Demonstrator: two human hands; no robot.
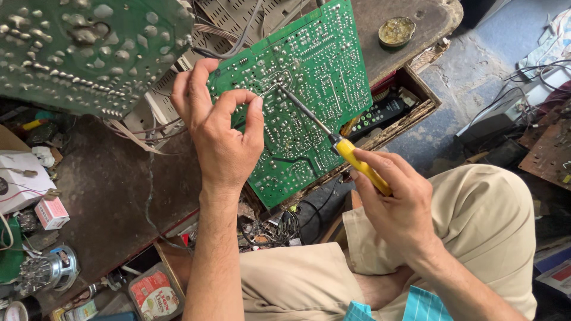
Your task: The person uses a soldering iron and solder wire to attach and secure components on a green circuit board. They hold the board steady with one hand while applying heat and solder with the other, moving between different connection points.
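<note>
Solder-dotted green board (309, 101), flat and glossy, propped at the bench edge.
We pinch thin wire with our left hand (223, 139); our right hand (395, 202) grips the yellow-handled iron (333, 142) (tip touching board).

Circuit board (309, 89): we see a green board, solder side toward us, tilted on edge above the desk (113, 190).
Soldering iron (333, 139): yellow handle, thin metal shaft, tip touching the board's upper middle.

Left hand (223, 139) steadies green circuit board (303, 89); right hand (395, 205) holds yellow-handled soldering iron (333, 139).
</note>
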